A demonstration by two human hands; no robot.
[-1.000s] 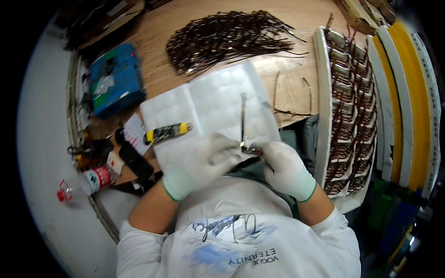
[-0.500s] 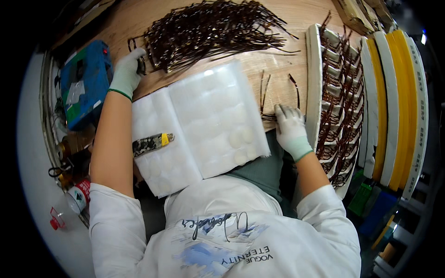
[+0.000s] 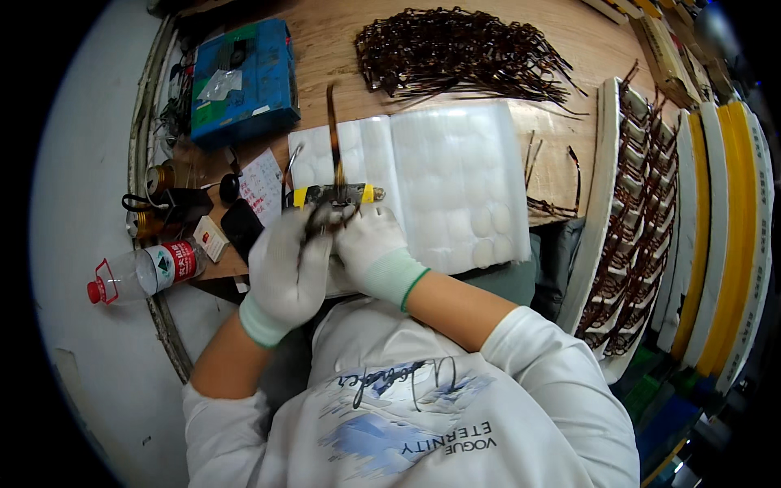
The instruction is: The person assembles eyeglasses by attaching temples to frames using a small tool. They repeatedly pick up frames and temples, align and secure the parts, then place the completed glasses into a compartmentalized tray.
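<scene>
A brown tortoiseshell eyeglass frame [image 3: 334, 150] is held over the white padded sheet, one temple arm pointing away from me. My left hand [image 3: 285, 264], in a white glove, is closed on it; the grip area is smeared by motion. Beside it, my gloved right hand [image 3: 376, 248] is closed with its fingertips at the frame's other side. Just beyond the hands, a dark patterned tool with yellow bands [image 3: 355, 193] lies on the white padded sheet [image 3: 455, 163], partly covered by them. Another eyeglass frame [image 3: 577, 183] rests on the table at the sheet's right.
A heap of brown eyeglass frames [image 3: 464, 53] lies at the far side. On the right stands a white tray [image 3: 604, 163] with rows of frames, beside stacked yellow and white trays [image 3: 736, 228]. A blue box [image 3: 248, 89], phone [image 3: 242, 228] and plastic bottle [image 3: 146, 268] are on the left.
My left hand has come back from the heap to the sheet's near edge with an eyeglass frame. My right hand has left the frame on the right and joined it. The view has shifted left.
</scene>
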